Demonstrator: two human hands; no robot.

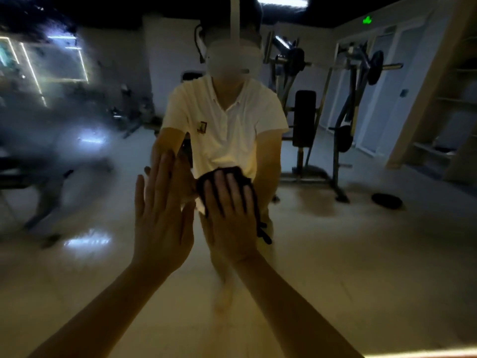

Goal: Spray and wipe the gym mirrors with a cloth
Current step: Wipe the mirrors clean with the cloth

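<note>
1. We're right up at the mirror (335, 241), and the cloth (223, 173) is on the glass at centre, pinned flat under our right hand (229, 218).
2. That right grip is wide: the fingers are straight and spread across the cloth, pressing rather than clutching. A strip of cloth hangs loose off its right edge.
3. Our left hand (161, 218) holds nothing. Its palm lies flat on the glass just left of the cloth, with the fingers straight and close together. There's no spray bottle in view.
4. So we judge this to be the wiping step. The best way is to press evenly through the whole palm, so the full pad of cloth meets the glass and not just the fingertips.
5. We'd work in overlapping passes towards the haze (51, 140) on the left, which looks most in need. We cannot tell whether it is wet spray or smear.
6. That dangling strip wants tucking under, or it may drag streaks behind each pass.
7. The bare left palm is likely to leave prints, so we'd lift it off or wipe over that spot last.
8. We'd check for streaks against the bright light reflections, and turn to a clean face of the cloth if it begins to smear.
</note>
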